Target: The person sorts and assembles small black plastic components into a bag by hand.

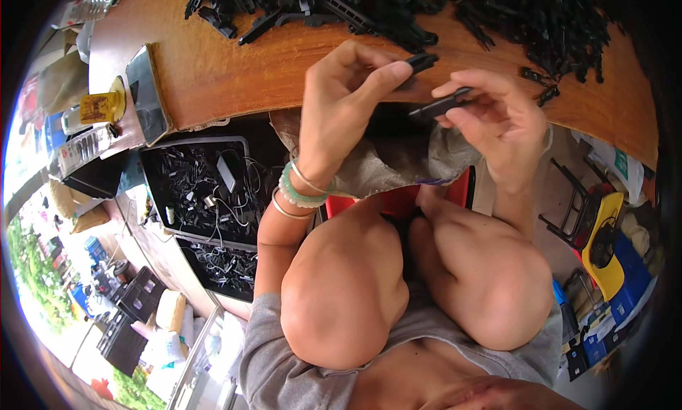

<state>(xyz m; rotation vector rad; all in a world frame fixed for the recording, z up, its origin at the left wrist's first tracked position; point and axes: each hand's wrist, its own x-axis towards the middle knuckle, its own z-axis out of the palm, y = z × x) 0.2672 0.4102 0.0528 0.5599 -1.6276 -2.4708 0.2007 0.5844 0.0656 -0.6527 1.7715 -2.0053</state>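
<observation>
At upper centre the left hand [339, 101] pinches a black part [422, 62], the right hand [506, 126] a black bar [435, 109] — both likely light, stiff, best gripped by their long edges.

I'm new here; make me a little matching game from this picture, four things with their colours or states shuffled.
1. Left hand
2. Beaded bracelet
3. Tabletop
4. Upper tray

A. Brown
B. Filled with dark parts
C. Pinching a small black piece
D. Pale green

Pairs: 1-C, 2-D, 3-A, 4-B
</observation>
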